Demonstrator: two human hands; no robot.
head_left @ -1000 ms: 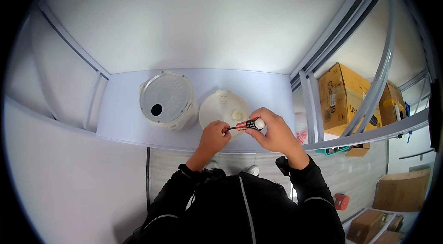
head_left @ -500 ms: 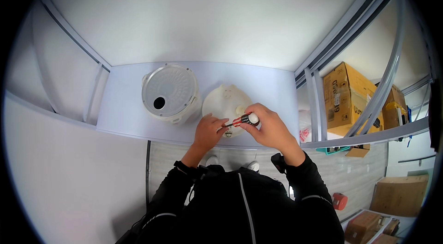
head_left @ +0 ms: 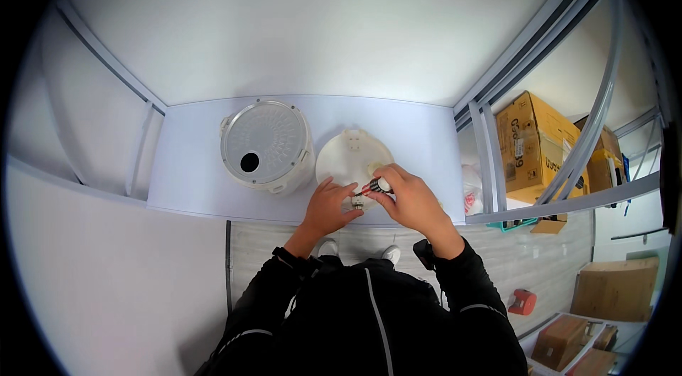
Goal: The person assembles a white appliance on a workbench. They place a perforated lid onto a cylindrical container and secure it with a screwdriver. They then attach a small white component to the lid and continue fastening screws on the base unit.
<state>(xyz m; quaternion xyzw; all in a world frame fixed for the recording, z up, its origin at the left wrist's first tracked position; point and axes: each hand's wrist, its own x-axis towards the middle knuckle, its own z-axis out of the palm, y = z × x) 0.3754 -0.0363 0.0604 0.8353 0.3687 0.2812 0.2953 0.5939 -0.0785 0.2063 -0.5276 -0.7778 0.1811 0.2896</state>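
A round cream-white plastic lid-like part (head_left: 339, 153) lies on the bench, with small fittings at its far and near edges. My right hand (head_left: 415, 202) is closed round the black, red and white handle of a screwdriver (head_left: 381, 185). The screwdriver slants down and left, its tip by the near-edge fitting (head_left: 357, 201); whether it sits in a screw is too small to tell. Around that fitting, my left hand (head_left: 329, 207) has thumb and forefinger spread apart and rests at the part's edge. A small pale piece (head_left: 372, 167) lies on the part near my right fingers.
Left of the round part stands a white cylindrical appliance body (head_left: 267, 141) with a grey top and a dark round hole. The pale bench (head_left: 192, 163) backs onto a white wall. Past the metal frame on the right are cardboard boxes (head_left: 521, 147) and a plastic bag (head_left: 472, 188).
My left thumb and forefinger have parted from near the screwdriver's shaft and spread round the near-edge fitting. The screwdriver has shifted slightly, its tip now lower toward that fitting.
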